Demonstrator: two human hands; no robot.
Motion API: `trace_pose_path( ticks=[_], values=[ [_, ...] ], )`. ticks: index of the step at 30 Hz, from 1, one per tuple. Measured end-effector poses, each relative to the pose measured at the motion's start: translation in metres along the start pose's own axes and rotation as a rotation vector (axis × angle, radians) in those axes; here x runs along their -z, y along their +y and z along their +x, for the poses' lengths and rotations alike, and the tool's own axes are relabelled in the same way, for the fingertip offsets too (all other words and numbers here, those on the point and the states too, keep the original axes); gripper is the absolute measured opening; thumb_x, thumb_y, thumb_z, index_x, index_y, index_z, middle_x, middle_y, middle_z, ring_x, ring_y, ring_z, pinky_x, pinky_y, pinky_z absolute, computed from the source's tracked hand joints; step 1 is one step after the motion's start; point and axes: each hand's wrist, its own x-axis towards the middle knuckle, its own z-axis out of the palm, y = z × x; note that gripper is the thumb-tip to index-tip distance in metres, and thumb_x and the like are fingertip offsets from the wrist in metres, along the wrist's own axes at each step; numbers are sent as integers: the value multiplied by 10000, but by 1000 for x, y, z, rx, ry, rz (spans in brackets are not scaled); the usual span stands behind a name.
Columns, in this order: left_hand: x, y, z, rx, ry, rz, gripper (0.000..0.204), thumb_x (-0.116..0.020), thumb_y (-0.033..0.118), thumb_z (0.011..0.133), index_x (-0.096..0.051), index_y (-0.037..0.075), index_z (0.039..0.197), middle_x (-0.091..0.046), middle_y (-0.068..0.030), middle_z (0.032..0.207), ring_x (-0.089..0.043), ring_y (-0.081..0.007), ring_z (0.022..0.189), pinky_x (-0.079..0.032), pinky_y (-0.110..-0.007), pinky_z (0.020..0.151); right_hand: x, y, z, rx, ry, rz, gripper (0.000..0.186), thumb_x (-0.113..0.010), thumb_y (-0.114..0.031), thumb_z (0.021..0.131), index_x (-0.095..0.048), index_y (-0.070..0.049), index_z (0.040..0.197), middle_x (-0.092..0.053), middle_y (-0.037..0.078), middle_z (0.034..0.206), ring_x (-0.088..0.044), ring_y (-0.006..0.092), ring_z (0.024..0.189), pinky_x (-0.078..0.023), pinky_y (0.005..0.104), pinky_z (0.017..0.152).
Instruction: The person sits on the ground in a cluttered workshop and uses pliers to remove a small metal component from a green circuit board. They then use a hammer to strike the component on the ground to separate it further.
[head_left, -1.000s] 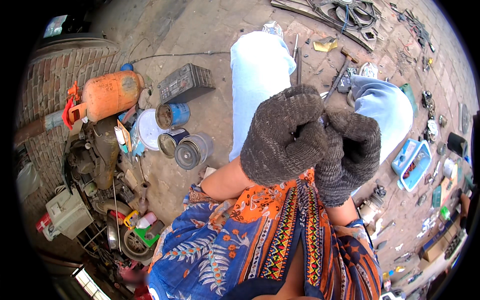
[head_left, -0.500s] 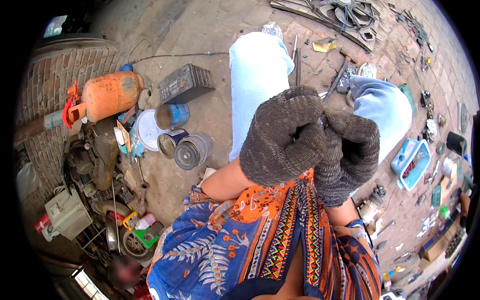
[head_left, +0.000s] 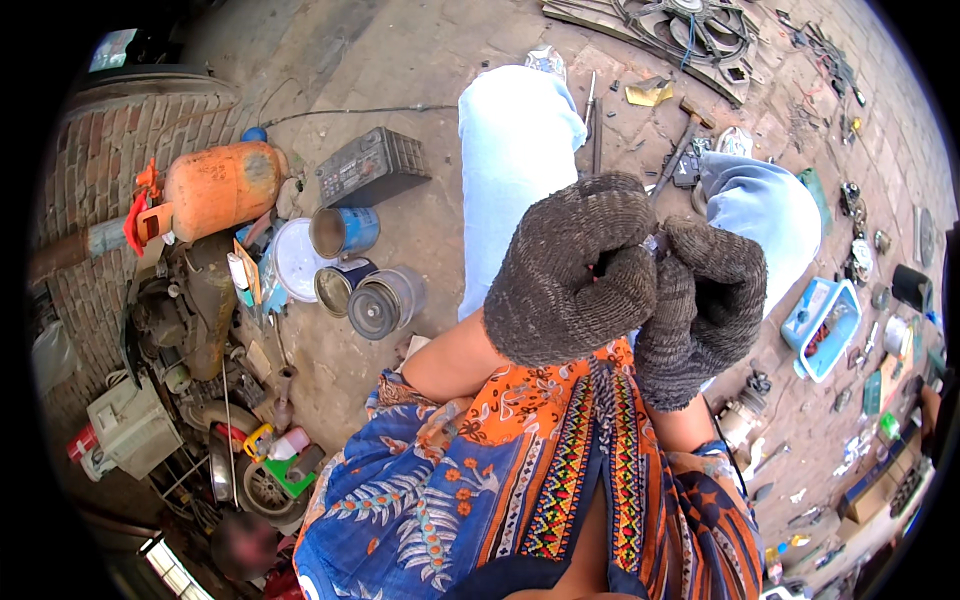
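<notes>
Both of my hands wear dark grey knitted gloves and meet in front of me, above my knees in light blue jeans [head_left: 520, 150]. My left hand [head_left: 570, 275] is curled closed, its fingertips and thumb pressed together at its right side. Close against it, my right hand [head_left: 705, 300] is bent in a pinch, thumb and fingertips meeting. A tiny pale, shiny piece [head_left: 655, 243] shows between the fingertips of the two hands; most of it is covered by the gloves, and I cannot make out its kind.
On the left stand an orange gas cylinder [head_left: 222, 190], a black battery [head_left: 370, 168] and several open cans [head_left: 392, 298]. Ahead lie a hammer [head_left: 685, 145] and a radiator fan [head_left: 690, 25]. A light blue plastic basin [head_left: 845, 335] and scattered metal parts lie right.
Both hands have shifted slightly to the right. The right hand's fingertips sit a little farther from the left's, and more of the pale piece between them shows.
</notes>
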Motion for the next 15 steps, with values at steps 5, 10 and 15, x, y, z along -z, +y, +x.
trace_pose_path(
  ticks=[5,10,15],
  values=[
    [1,0,1,-46,-4,9,269,-643,40,701,-548,-27,943,-560,-138,778,-543,-274,654,-452,-368,619,1,3,-1,66,-18,-110,204,-614,-2,791,-567,11,989,-630,112,979,-615,180,897,-485,283,787],
    [3,9,3,16,-34,28,235,-631,39,709,-547,-27,918,-551,-132,762,-537,-272,639,-446,-361,599,-1,2,-2,40,-28,-43,193,-620,5,779,-586,6,969,-634,119,984,-617,177,911,-485,283,783],
    [6,8,4,-4,-50,26,192,-622,41,721,-545,-22,885,-547,-135,757,-541,-278,640,-438,-358,583,7,1,4,71,-168,-24,206,-616,10,775,-590,1,979,-634,120,991,-615,174,919,-481,284,790]
  ],
)
